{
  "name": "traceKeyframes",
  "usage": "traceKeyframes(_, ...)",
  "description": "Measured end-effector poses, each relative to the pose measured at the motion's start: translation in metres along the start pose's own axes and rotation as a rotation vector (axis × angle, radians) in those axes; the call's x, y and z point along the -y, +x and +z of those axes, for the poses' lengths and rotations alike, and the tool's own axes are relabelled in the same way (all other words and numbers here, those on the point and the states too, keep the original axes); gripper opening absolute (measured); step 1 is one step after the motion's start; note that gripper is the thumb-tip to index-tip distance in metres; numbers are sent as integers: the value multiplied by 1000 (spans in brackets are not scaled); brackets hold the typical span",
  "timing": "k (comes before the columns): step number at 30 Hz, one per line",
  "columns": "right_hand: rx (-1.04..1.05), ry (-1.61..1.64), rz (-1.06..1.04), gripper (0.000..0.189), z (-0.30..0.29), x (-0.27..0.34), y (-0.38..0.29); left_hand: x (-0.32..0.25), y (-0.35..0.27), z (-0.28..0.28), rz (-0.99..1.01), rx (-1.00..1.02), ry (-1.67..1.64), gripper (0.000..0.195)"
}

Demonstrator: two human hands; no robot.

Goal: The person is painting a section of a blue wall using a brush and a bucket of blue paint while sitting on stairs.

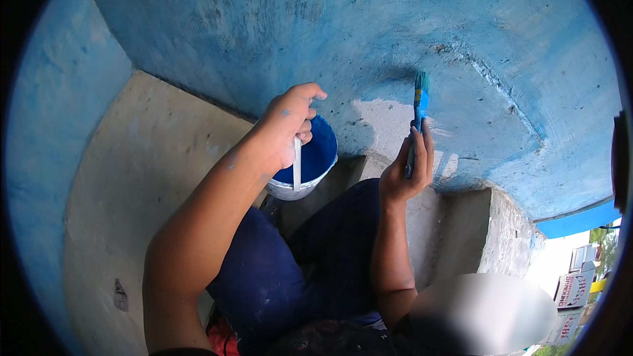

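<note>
A paint bucket (pixel 319 151) with deep blue paint inside hangs by its pale handle (pixel 297 164) from my left hand (pixel 292 121). The thumb points out over the rim while the other fingers curl around the handle. My right hand (pixel 410 163) grips a paintbrush (pixel 421 101) by its handle, bristles upward. Those green-blue bristles are at the blue wall (pixel 306 34); whether they touch it I cannot tell. Just below the brush, a pale unpainted patch (pixel 390 121) shows on the wall. Blue smears mark my left hand and forearm.
Concrete steps (pixel 460 222) rise along the wall's lower edge on the right. A beige concrete surface (pixel 133 173) spreads to the left, bounded by another blue wall (pixel 54 84). A rough, chipped ridge (pixel 504 94) crosses the main wall. Signs with writing (pixel 576 289) stand outside at the far right.
</note>
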State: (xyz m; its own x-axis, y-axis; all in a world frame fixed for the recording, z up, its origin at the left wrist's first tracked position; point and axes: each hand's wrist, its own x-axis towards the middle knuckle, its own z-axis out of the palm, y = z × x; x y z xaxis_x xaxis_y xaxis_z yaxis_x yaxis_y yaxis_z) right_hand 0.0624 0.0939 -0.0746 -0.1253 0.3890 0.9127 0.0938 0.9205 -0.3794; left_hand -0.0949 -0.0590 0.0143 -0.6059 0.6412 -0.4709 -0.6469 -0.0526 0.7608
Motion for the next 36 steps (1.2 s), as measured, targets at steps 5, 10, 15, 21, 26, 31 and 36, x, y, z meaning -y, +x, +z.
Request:
traceKeyframes(5, 343, 33, 97, 29, 1, -8, -31, -1, 2, -4, -18, 22, -5, 25)
traceKeyframes(10, 17, -81, 34, 27, -15, -11, -7, 2, 3, -1, -16, -36, -1, 25)
traceKeyframes(15, 343, 24, 149, 26, -16, -17, -29, 1, 4, -1, -15, -6, 3, 26)
traceKeyframes(21, 117, -33, 95, 25, -21, -10, -21, 1, 3, -4, -28, -19, -11, 26)
traceKeyframes(26, 181, -35, 125, 23, -26, -22, -28, 3, 5, -2, -31, 4, 19, 26)
traceKeyframes(31, 278, 5, 179, 24, -25, -17, -33, 3, 6, -6, -41, 29, 32, 26)
traceKeyframes(36, 19, -136, 104, 24, -37, -18, -19, 5, 6, -2, -45, 54, 32, 25)
